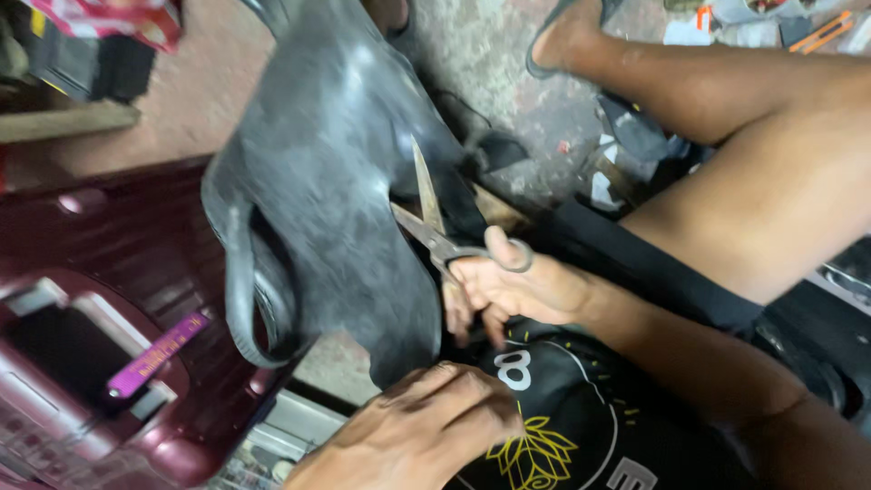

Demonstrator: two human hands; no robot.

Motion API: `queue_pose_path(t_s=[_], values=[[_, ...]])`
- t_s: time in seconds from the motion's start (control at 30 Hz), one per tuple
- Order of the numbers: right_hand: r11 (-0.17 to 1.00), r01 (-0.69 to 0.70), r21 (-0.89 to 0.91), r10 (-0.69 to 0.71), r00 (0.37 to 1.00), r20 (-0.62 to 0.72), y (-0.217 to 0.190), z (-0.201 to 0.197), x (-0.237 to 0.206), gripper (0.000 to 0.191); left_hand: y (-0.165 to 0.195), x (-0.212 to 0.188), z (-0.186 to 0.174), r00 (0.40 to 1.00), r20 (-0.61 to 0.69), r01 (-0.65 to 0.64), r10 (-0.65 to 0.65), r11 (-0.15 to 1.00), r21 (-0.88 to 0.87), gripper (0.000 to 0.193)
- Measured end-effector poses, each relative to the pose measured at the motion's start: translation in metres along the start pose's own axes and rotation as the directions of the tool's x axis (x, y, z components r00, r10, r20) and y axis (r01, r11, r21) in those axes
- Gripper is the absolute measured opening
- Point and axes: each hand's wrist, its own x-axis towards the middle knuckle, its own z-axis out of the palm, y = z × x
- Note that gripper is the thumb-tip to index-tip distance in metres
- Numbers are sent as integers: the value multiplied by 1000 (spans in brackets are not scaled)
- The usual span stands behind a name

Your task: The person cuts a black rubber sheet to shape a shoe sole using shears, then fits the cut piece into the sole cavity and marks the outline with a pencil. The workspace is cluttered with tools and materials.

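A wide black rubber inner tube (336, 172) hangs slack across the middle of the view. My right hand (508, 286) grips a pair of metal scissors (434, 222), thumb through one ring, with the blades apart at the tube's right edge. My left hand (422, 426) presses down on the tube's lower end, just in front of my black printed shirt (553, 417).
A dark red plastic case (118, 272) with a purple tag (154, 354) lies at the left. My bare leg (744, 136) stretches across the upper right over a concrete floor (490, 54) strewn with scraps. A wooden plank (63, 122) lies at the far left.
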Motion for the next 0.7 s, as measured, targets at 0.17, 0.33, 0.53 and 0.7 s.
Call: queue_pose_path(t_s=[0.17,0.33,0.53,0.7], values=[[916,-52,-398,41,999,-36,0,-18,-46,89,-6,-23,56,880,-25,466,-474,873,-144,61],[825,65,-562,-144,985,-97,-14,-21,-79,91,4,-8,87,828,-365,449,-427,893,-27,73],[743,67,-666,-165,983,-86,-23,-19,-77,92,-54,25,130,479,-553,296,-682,719,-629,91],[740,108,-664,-242,964,-113,-22,-29,-91,90,-128,48,126,267,-645,142,-717,691,-709,72]])
